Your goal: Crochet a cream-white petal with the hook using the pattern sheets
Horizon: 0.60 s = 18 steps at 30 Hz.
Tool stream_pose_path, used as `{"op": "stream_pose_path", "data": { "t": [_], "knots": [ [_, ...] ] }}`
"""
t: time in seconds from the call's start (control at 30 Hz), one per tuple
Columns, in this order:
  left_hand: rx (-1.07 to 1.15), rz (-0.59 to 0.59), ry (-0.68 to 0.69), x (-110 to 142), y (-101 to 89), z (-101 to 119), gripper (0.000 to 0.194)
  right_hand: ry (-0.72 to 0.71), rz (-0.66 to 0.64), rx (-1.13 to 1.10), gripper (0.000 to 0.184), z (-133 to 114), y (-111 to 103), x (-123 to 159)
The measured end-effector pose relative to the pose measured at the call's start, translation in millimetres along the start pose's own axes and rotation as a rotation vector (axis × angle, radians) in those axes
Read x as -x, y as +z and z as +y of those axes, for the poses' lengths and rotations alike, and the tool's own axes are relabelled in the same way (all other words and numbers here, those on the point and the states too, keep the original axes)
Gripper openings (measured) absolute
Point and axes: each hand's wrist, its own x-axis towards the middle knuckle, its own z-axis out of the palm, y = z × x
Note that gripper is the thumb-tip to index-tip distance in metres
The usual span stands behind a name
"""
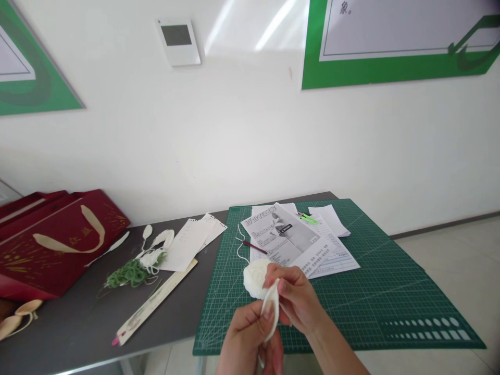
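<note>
A small white crocheted piece (271,307), long and leaf-shaped, is between my two hands above the front of the mat. My left hand (250,333) pinches its lower part between thumb and fingers. The fingers of my right hand (297,296) close on its upper tip. Just behind them sits a ball of white yarn (254,278), partly hidden by my right hand. A strand of yarn runs from the ball up the mat. Near that strand a dark red crochet hook (254,247) rests across the edge of the printed sheets (283,237).
Under the papers lies a green cutting mat (375,291) on a dark table (167,317). Green-handled snips (308,217) lie on the sheets. Leftward are green yarn (133,273), white crocheted pieces, note sheets (187,245), a long bookmark-like strip (156,302) and a red gift bag (66,239).
</note>
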Motion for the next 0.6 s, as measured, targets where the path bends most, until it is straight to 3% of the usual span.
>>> {"op": "stream_pose_path", "data": {
  "t": [0.37,0.53,0.6],
  "knots": [
    [-0.128,0.099,-0.03,8.7,-1.0,-7.5,0.049,-0.069,0.12,0.036,0.024,-7.9,3.7,0.5],
    [-0.106,0.174,0.066,7.1,-0.2,-10.0,0.05,-0.023,0.13,0.103,0.025,-7.0,9.4,-0.2],
    [-0.136,0.232,0.133,3.6,2.0,-13.3,0.049,-0.003,0.113,0.222,0.034,-5.3,14.5,4.5]
  ]
}}
